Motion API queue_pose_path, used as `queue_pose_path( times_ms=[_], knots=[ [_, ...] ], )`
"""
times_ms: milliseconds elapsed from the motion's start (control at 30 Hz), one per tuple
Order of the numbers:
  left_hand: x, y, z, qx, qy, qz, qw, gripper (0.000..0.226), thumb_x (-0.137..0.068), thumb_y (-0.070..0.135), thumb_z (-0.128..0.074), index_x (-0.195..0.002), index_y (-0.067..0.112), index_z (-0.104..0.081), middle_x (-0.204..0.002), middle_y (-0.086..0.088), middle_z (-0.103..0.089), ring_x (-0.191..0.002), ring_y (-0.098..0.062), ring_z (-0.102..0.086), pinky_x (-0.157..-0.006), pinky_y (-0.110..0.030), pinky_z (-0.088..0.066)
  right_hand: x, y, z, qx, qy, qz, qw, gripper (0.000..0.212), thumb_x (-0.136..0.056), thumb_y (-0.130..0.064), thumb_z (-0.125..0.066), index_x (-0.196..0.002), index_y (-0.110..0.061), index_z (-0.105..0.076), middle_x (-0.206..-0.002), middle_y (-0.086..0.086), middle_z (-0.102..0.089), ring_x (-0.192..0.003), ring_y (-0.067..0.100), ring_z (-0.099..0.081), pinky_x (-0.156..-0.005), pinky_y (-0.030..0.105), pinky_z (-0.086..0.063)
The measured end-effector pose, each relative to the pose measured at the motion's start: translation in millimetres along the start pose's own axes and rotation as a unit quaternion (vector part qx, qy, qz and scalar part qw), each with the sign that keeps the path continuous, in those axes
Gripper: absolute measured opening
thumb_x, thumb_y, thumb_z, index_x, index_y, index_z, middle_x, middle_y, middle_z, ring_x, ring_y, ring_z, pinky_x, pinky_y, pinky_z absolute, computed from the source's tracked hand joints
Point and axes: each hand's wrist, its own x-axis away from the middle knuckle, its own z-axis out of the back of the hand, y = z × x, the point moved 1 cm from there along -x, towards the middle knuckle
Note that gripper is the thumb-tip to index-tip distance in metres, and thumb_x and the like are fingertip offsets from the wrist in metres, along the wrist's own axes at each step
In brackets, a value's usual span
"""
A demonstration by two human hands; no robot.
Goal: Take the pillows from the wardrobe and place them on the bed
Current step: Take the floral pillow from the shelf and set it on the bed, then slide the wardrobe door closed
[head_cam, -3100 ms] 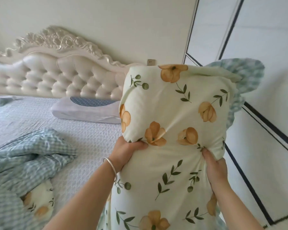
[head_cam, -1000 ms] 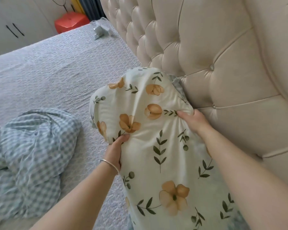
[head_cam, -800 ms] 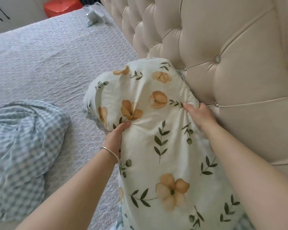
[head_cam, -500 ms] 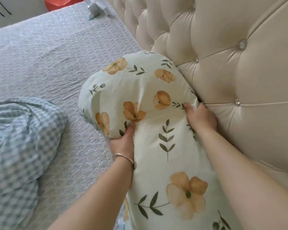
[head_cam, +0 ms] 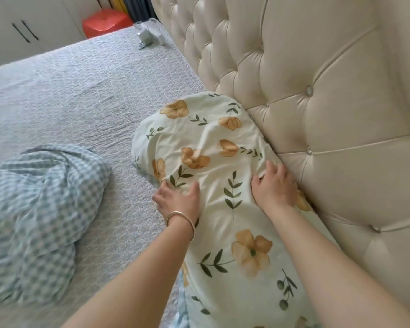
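Far left, checked blue quilt (head_cam: 40,209) bunched on the grey bed (head_cam: 85,95), well clear of the action, out of the way of the pillow spot

Moving in, left hand (head_cam: 178,197), bangle (head_cam: 180,221) on the wrist, laid on the near edge of the floral pillow (head_cam: 213,166); fingers (head_cam: 162,185) spread wide and flat, pressing rather than gripping, likely to seat that side down onto the mattress

Centre, pillow itself lying on the bed, lengthwise along the head end, far side touching the cream tufted headboard (head_cam: 317,102); cloth dented and creased between the two hands, so weight going into it. Looks like the settling step, pillow already delivered to its place

Right hand (head_cam: 273,188) on the headboard side of the pillow, palm down, fingers (head_cam: 270,166) loosely splayed, holding nothing, seemingly tucking that edge snug into the corner where mattress meets headboard

Beyond, at the far edge of the bed, small white object (head_cam: 149,37), too blurred to name, and a red bag (head_cam: 105,21) on the floor by pale cupboard doors

Any further pillows to fetch: cannot tell from here
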Motion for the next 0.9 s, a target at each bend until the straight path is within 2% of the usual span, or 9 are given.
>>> queue_pose_path(
  times_ms=[67,167,233,300,367,533,667,900],
  knots=[
    [14.3,0.9,11.9,-0.035,-0.019,-0.051,0.998,0.079,-0.082,0.041,-0.062,-0.143,0.007,-0.025,-0.141,-0.018,-0.027,-0.131,-0.033,-0.03,-0.113,-0.042,-0.026,14.5,-0.7,14.0,0.011,-0.018,0.016,1.0,0.048,-0.092,-0.033,-0.042,-0.135,-0.011,-0.042,-0.139,0.013,-0.041,-0.123,0.031,-0.04,-0.096,0.04,-0.036],
    [39.4,4.3,34.1,-0.024,-0.078,-0.12,0.989,0.055,-0.084,0.027,-0.064,-0.133,0.014,-0.042,-0.135,-0.008,-0.036,-0.105,-0.018,-0.049,-0.094,-0.033,-0.044,47.4,-5.1,36.9,-0.011,-0.04,0.036,0.998,0.039,-0.092,-0.027,-0.041,-0.128,-0.011,-0.048,-0.132,0.009,-0.049,-0.117,0.027,-0.046,-0.086,0.035,-0.04],
    [59.0,5.3,51.9,-0.013,-0.102,-0.186,0.977,0.041,-0.086,0.023,-0.063,-0.125,0.016,-0.05,-0.129,-0.002,-0.047,-0.095,-0.01,-0.054,-0.087,-0.028,-0.049,81.1,-7.4,49.3,-0.047,-0.03,0.029,0.998,0.041,-0.092,-0.025,-0.041,-0.131,-0.011,-0.046,-0.134,0.007,-0.048,-0.117,0.025,-0.047,-0.085,0.035,-0.042],
    [79.2,3.4,71.9,0.003,-0.13,-0.246,0.96,0.03,-0.086,0.019,-0.063,-0.115,0.019,-0.056,-0.113,0.005,-0.06,-0.089,-0.003,-0.059,-0.088,-0.028,-0.052,124.5,-9.8,59.5,-0.082,-0.011,0.017,0.996,0.044,-0.093,-0.027,-0.041,-0.135,-0.012,-0.041,-0.136,0.005,-0.046,-0.119,0.022,-0.045,-0.087,0.034,-0.042],
    [98.3,0.9,95.2,0.009,-0.166,-0.294,0.941,0.022,-0.087,0.015,-0.062,-0.108,0.02,-0.061,-0.094,0.012,-0.063,-0.085,0.002,-0.059,-0.088,-0.026,-0.053,172.0,-12.3,66.8,-0.1,-0.005,0.001,0.995,0.044,-0.095,-0.031,-0.04,-0.135,-0.014,-0.041,-0.136,0.003,-0.046,-0.119,0.019,-0.044,-0.088,0.031,-0.041],
    [158.9,-21.3,158.1,0.008,-0.203,-0.391,0.898,0.018,-0.088,0.012,-0.06,-0.104,0.017,-0.065,-0.083,0.018,-0.059,-0.084,-0.006,-0.061,-0.082,-0.022,-0.051,297.8,-7.3,88.6,-0.089,0.022,-0.075,0.993,0.042,-0.092,-0.027,-0.039,-0.133,-0.016,-0.044,-0.135,0.0,-0.044,-0.119,0.017,-0.042,-0.089,0.031,-0.04],
    [233.6,-48.6,206.5,-0.049,-0.27,-0.506,0.818,0.019,-0.089,0.017,-0.057,-0.104,0.022,-0.066,-0.089,0.014,-0.06,-0.085,-0.007,-0.06,-0.08,-0.023,-0.049,414.9,-10.4,125.1,-0.093,0.115,-0.131,0.98,0.035,-0.094,-0.028,-0.039,-0.126,-0.017,-0.049,-0.129,0.002,-0.048,-0.115,0.019,-0.046,-0.078,0.03,-0.037],
    [376.7,-103.9,272.0,-0.042,-0.388,-0.591,0.706,0.017,-0.088,0.017,-0.056,-0.101,0.018,-0.066,-0.095,0.004,-0.066,-0.088,-0.015,-0.061,-0.083,-0.028,-0.049,600.5,-4.7,172.2,-0.094,0.232,-0.239,0.938,0.035,-0.093,-0.029,-0.045,-0.126,-0.018,-0.05,-0.126,0.001,-0.051,-0.117,0.021,-0.048,-0.088,0.034,-0.042]
  ],
)
